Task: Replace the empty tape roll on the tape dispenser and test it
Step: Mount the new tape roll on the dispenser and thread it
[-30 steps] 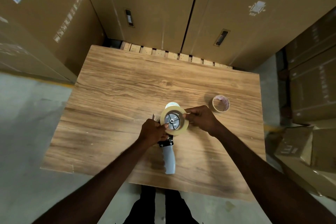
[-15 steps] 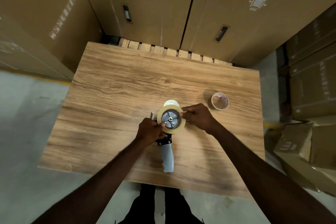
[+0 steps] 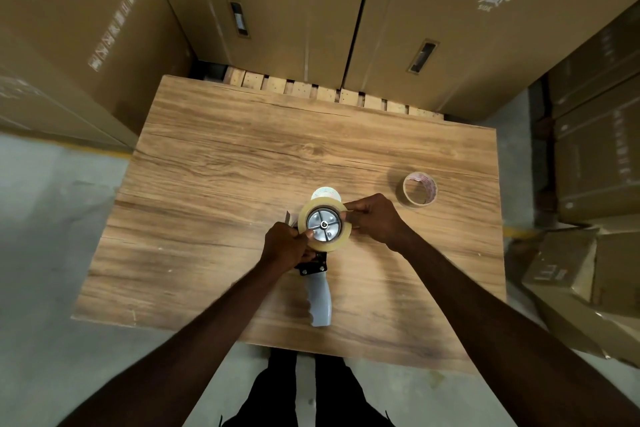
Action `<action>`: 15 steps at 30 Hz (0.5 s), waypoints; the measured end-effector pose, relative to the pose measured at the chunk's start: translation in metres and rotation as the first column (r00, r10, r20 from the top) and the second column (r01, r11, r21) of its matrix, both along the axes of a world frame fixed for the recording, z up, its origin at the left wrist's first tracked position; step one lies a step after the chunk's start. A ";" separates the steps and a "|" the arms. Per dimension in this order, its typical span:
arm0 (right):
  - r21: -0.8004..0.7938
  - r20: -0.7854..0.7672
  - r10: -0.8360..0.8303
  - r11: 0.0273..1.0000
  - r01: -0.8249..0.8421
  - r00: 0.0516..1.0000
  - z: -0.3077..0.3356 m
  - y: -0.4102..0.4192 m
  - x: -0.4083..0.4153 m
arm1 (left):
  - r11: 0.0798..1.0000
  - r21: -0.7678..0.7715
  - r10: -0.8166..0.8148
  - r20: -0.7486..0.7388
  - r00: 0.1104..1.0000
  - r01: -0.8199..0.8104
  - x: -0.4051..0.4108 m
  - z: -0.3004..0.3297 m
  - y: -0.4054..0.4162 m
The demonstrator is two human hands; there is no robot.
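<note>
Though barely shifted since a second ago, tape roll (image 3: 325, 225) seated on dispenser (image 3: 317, 282); left hand (image 3: 285, 246) gripping frame, right hand (image 3: 372, 218) pinching roll's edge; threading next, probably.

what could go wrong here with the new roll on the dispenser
1. The left hand is beside the dispenser's front end, where a thin upright part juts out; if that is the cutter, it could nick a finger.
2. The tape roll may not be fully seated on the metal hub, so it could slip off in testing.
</note>
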State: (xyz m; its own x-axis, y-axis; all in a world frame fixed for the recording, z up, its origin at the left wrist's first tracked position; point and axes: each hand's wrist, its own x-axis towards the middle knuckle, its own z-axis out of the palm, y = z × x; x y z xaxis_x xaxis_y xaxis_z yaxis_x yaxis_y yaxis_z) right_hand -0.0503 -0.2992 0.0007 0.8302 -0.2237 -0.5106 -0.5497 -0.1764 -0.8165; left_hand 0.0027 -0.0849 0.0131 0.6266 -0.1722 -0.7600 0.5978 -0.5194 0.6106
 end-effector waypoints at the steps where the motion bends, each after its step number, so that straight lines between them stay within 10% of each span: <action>1: -0.004 -0.006 0.006 1.000 -0.006 1.000 -0.003 0.000 0.000 | 1.000 0.011 -0.006 0.010 1.000 0.006 -0.001 0.002 0.000; 15: 0.140 -0.092 -0.095 0.984 0.107 0.991 -0.019 0.000 -0.007 | 0.999 0.047 -0.005 0.028 1.000 0.003 0.002 0.005 0.006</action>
